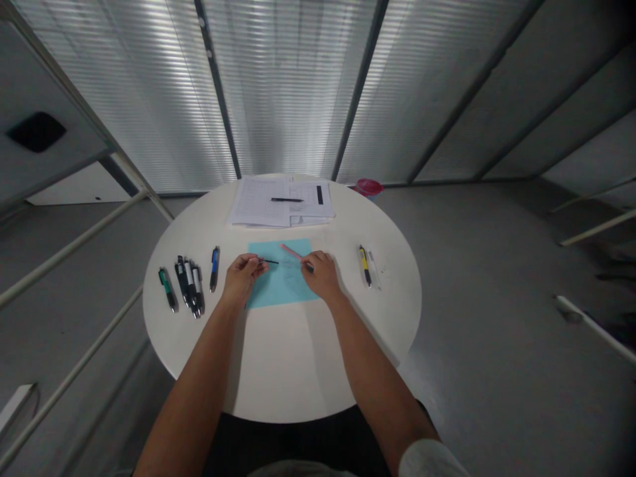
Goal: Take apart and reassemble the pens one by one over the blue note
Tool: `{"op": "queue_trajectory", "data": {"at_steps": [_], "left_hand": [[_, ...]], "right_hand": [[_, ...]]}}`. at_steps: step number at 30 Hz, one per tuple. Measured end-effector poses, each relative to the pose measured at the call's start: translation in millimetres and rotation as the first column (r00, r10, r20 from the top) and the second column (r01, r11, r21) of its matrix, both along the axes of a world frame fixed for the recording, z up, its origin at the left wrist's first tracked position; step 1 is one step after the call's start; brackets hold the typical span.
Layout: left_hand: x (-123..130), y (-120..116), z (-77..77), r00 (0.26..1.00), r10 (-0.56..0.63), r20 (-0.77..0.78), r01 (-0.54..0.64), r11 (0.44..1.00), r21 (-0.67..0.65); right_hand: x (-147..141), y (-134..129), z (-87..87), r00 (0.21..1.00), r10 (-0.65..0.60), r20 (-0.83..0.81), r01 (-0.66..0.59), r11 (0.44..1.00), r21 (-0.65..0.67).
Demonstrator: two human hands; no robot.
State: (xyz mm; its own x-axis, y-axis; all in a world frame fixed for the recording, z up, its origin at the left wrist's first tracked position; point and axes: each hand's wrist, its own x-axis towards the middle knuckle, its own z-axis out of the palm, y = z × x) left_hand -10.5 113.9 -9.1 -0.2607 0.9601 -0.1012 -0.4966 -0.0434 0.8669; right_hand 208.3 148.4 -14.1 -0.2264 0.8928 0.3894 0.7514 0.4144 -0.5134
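A light blue sheet [283, 291] lies on the round white table [278, 358]. Over its left edge, my left hand [243, 275] pinches a thin black piece [269, 262] that points to the right. My right hand [320, 271], above the sheet's right side, is closed round a pink pen barrel [291, 250] with a dark lower end; its tip points up and left. The two hands are apart. Small marks or bits on the sheet between them are too faint to make out.
Several black and white pens [191, 285], a green pen [167, 289] and a blue pen [214, 269] lie left. On the right are a yellow pen [366, 266] and a clear piece [373, 268]. Papers [261, 202] with a black pen [287, 199] lie at the back.
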Motion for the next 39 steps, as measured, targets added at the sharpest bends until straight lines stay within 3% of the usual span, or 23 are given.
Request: {"op": "queue_trajectory", "data": {"at_steps": [10, 15, 20, 24, 26, 31, 39], "left_hand": [[3.2, -0.6, 2.9, 0.997, -0.025, -0.075, 0.024, 1.0, -0.014], [2.5, 0.5, 0.4, 0.997, -0.027, -0.069, 0.026, 0.999, -0.022], [-0.2, 3.1, -1.7, 0.997, 0.045, -0.054, -0.047, 0.999, -0.021], [0.5, 3.1, -5.0, 0.975, 0.086, -0.205, -0.091, 0.996, -0.017], [3.0, 1.1, -6.4, 0.925, 0.091, -0.37, -0.098, 0.995, 0.001], [11.3, -6.7, -5.2, 0.686, 0.121, -0.718, -0.063, 0.992, 0.107], [15.6, -8.2, -8.2, 0.547, 0.042, -0.836, 0.045, 0.996, 0.08]], "right_hand": [[-2.4, -6.7, 7.1, 0.986, 0.159, 0.043, -0.157, 0.987, -0.038], [-2.3, -5.4, 4.9, 0.985, 0.174, 0.001, -0.173, 0.984, -0.029], [-1.0, 1.5, 3.0, 0.981, 0.141, -0.13, -0.145, 0.989, -0.021], [-0.8, 4.7, 2.4, 0.976, 0.099, -0.192, -0.099, 0.995, 0.013], [-2.0, 3.2, 2.3, 0.983, 0.107, -0.15, -0.107, 0.994, 0.011], [-4.3, -2.6, 3.0, 0.99, 0.137, -0.037, -0.137, 0.991, 0.011], [-2.7, -5.2, 5.3, 0.989, 0.148, 0.027, -0.147, 0.989, -0.005]]}}
